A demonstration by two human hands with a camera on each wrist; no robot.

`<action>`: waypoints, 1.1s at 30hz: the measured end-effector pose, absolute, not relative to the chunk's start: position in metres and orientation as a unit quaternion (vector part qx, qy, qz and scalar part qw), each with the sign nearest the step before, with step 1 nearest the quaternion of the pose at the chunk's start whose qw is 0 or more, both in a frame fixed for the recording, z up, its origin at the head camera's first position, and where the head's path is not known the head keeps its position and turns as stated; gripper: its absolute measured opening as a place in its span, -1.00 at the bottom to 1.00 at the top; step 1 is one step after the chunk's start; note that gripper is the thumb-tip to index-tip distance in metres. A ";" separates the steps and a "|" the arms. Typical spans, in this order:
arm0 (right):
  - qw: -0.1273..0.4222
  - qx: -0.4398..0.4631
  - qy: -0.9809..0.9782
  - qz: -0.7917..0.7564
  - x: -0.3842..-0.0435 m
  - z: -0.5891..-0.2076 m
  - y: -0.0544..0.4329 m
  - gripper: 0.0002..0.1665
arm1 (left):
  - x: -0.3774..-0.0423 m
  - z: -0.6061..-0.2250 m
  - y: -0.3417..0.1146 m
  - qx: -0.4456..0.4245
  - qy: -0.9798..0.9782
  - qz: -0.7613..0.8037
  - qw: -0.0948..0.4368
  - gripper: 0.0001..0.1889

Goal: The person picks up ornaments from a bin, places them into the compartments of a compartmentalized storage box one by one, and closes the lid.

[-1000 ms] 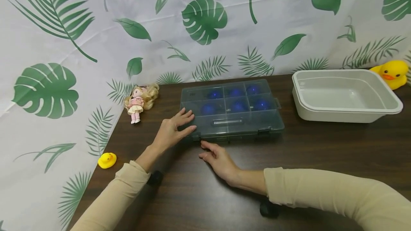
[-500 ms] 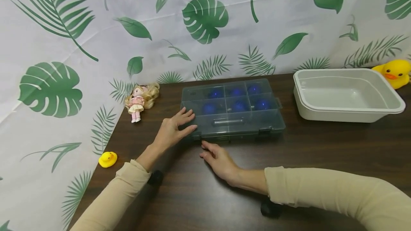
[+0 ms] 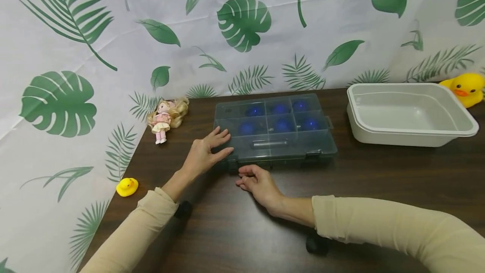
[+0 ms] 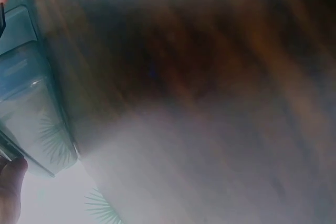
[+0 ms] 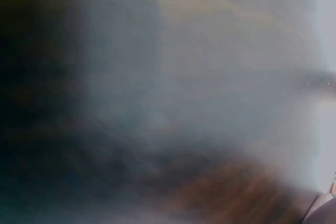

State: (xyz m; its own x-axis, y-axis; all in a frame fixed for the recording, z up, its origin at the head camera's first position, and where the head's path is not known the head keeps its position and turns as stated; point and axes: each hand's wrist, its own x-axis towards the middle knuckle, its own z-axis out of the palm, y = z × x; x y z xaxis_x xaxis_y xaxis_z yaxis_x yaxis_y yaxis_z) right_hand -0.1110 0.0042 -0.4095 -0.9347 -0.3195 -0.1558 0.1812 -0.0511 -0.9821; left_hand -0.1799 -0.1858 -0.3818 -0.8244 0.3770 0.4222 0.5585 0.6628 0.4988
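Observation:
A clear plastic compartment box [image 3: 246, 141] with its lid down lies on the dark wooden table. Several round blue items [image 3: 282, 125] show through the lid in the back compartments. My left hand [image 3: 202, 155] rests on the box's left front corner, fingers spread over the lid. Just in front of the box, my right hand [image 3: 263, 188] is beside the left latch [image 3: 233, 165], fingers loosely bent and nothing visible between them. The left latch hangs lower than the right latch [image 3: 313, 155]. In the left wrist view, the box [image 4: 31, 98] fills the left edge; the right wrist view is mostly blurred.
To the right stands a white plastic tub [image 3: 401, 138], with a large yellow duck [image 3: 467, 89] behind it. A blonde doll [image 3: 161, 121] lies at the back left. A small yellow duck [image 3: 127, 187] sits near the table's left edge, before a leaf-printed cloth [image 3: 242, 66].
The left latch has swung downward from the lid's edge. My right fingers have bent slightly beside it. My left hand stays on the corner.

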 end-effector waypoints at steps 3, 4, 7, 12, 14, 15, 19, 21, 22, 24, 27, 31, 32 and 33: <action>0.175 -0.023 0.657 -0.733 -0.115 -0.408 0.002 -0.73 | -0.181 -0.383 -0.185 -0.261 -0.900 -0.320 0.143 -0.55; 0.175 -0.017 0.653 -0.736 -0.116 -0.408 0.002 -0.74 | -0.181 -0.383 -0.185 -0.261 -0.899 -0.320 0.144 -0.55; 0.178 0.000 0.640 -0.748 -0.118 -0.409 0.000 -0.78 | -0.181 -0.383 -0.185 -0.258 -0.899 -0.322 0.144 -0.55; 0.172 0.018 0.617 -0.768 -0.120 -0.411 -0.004 -0.83 | -0.181 -0.382 -0.184 -0.259 -0.898 -0.326 0.145 -0.55; 0.165 0.020 0.607 -0.777 -0.121 -0.411 -0.006 -0.85 | -0.181 -0.381 -0.184 -0.259 -0.897 -0.328 0.144 -0.56; 0.161 0.021 0.603 -0.781 -0.121 -0.412 -0.006 -0.86 | -0.181 -0.381 -0.184 -0.259 -0.897 -0.328 0.143 -0.56; 0.146 0.026 0.597 -0.788 -0.123 -0.413 -0.009 -0.87 | -0.181 -0.379 -0.184 -0.257 -0.896 -0.334 0.141 -0.56; 0.139 0.025 0.598 -0.789 -0.124 -0.413 -0.011 -0.85 | -0.181 -0.379 -0.184 -0.257 -0.895 -0.336 0.143 -0.56; 0.137 0.024 0.598 -0.790 -0.124 -0.413 -0.012 -0.83 | -0.181 -0.380 -0.184 -0.257 -0.894 -0.338 0.143 -0.57; 0.135 0.024 0.597 -0.791 -0.125 -0.413 -0.014 -0.75 | -0.181 -0.380 -0.183 -0.258 -0.893 -0.340 0.144 -0.57; 0.137 0.028 0.595 -0.792 -0.126 -0.413 -0.017 -0.64 | -0.181 -0.381 -0.183 -0.257 -0.894 -0.338 0.144 -0.57; 0.140 0.032 0.597 -0.789 -0.127 -0.413 -0.018 -0.59 | -0.180 -0.381 -0.184 -0.256 -0.895 -0.335 0.147 -0.58; 0.141 0.032 0.598 -0.788 -0.127 -0.413 -0.018 -0.58 | -0.180 -0.381 -0.184 -0.255 -0.894 -0.336 0.148 -0.58; 0.142 0.031 0.600 -0.787 -0.127 -0.413 -0.018 -0.58 | -0.180 -0.381 -0.184 -0.256 -0.894 -0.336 0.148 -0.58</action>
State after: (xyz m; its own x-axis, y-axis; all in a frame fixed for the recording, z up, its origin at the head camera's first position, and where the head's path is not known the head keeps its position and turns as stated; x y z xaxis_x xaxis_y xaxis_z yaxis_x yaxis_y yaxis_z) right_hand -0.1271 -0.0184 -0.4127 -0.9576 -0.1873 -0.2190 0.2608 -0.2395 -0.9352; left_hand -0.1800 -0.1845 -0.3811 -0.8257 0.3577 0.4362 0.5565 0.6432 0.5259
